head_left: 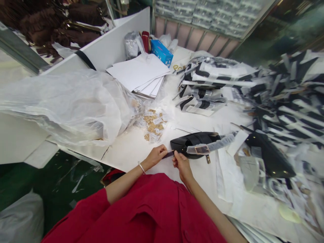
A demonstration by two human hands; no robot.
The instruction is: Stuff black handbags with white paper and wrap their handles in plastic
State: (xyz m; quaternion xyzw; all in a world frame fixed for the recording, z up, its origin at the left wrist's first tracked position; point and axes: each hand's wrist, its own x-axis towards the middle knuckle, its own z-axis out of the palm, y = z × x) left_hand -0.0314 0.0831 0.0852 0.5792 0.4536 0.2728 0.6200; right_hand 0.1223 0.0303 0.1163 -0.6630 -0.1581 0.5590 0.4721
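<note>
Left hand (157, 156): fingertips pinched on a thin dark strap (168, 154).
Right hand (181, 164): fingers closed on the same strap, just beside the left.
Bag (194, 140): black, lying on the white table (131, 148) near its front edge, touching the right hand.
Nearby: tags (153, 126) behind the left hand; plastic sheet (65, 104) to the left.

Single head-worn camera, looking forward and down from above the red lap, close over the near counter (131, 148) edge, tilted rightward

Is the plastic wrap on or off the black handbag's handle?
On. Clear film covers the handle across the black handbag; the left hand and right hand pinch a dark strap at its end.
</note>
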